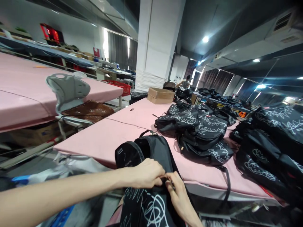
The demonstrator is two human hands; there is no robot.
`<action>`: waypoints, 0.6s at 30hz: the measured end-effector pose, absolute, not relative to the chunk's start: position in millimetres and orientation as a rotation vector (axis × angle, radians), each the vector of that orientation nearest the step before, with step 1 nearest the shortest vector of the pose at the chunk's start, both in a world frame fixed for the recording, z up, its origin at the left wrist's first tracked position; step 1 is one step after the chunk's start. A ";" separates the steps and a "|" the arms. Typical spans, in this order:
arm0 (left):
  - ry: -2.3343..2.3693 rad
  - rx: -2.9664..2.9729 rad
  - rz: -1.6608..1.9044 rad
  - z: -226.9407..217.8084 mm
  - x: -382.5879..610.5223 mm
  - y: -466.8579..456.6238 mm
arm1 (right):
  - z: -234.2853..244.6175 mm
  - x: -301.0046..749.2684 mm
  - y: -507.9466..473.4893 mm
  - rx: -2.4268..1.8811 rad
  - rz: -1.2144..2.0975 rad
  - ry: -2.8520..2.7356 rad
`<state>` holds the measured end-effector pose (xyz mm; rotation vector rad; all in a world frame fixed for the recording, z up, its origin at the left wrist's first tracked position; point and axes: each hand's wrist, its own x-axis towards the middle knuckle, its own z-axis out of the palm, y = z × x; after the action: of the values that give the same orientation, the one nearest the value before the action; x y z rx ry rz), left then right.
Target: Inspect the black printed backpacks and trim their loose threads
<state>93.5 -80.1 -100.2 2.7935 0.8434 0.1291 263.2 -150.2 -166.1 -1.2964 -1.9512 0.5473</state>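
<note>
Black backpack (163, 146): I see it straight in front of me, lying over the near edge of the table; its upper part rests on the table top, and its lower part, with white scribble lines, comes down toward the body

Left hand (148, 173): it comes from the left side across the bag, with the fingers bent and clamped on the black fabric at the middle of it

Right hand (178, 194): it reaches up from below, thumb and fingers pressed together on the bag at the same place, touching the left fingertips or just beside them, I cannot tell which

Pinched part: it is mostly hidden by the fingers, so I cannot tell exactly what it is

Pink table (94, 137): a dark line crosses its surface, and a small dark piece (132, 109) lies on it, too small for me to name

Right of the bag: a pile of similar backpacks (201, 126) lies near, and one strap (228, 183) hangs over the table edge; a second heap (267, 151) is farther right

Far end: a cardboard box (161, 96) stands before the white pillar (157, 47)

Left side: I see a grey chair (71, 86) with brown seat, beside another pink table (23, 91)

Background: a person (184, 83) is well apart, near dark bags
</note>
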 end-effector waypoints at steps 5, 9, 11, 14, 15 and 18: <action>1.577 2.453 0.770 -98.5 58.3 -12.0 | -176.3 263.1 -155.9 -1.332 0.570 -1.840; 1.989 1.773 0.763 -125.0 21.4 33.7 | -199.8 291.9 -161.7 -1.320 0.714 -1.637; 2.008 1.609 0.693 -161.1 16.4 22.8 | -223.6 314.2 -159.9 -1.352 0.739 -1.440; 1.912 1.473 0.658 -231.4 24.1 -17.4 | -266.1 349.3 -149.2 -1.446 0.716 -1.075; 1.873 1.447 0.650 -254.8 27.2 -30.0 | -279.0 360.0 -144.1 -1.480 0.711 -0.982; 1.546 1.254 0.708 -310.8 28.4 -51.2 | -305.4 384.6 -129.0 -1.574 0.655 -0.877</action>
<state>28.4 -51.2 -310.8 1.2537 1.5459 0.7082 384.6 -129.0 -305.4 -1.5744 -0.8769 0.6548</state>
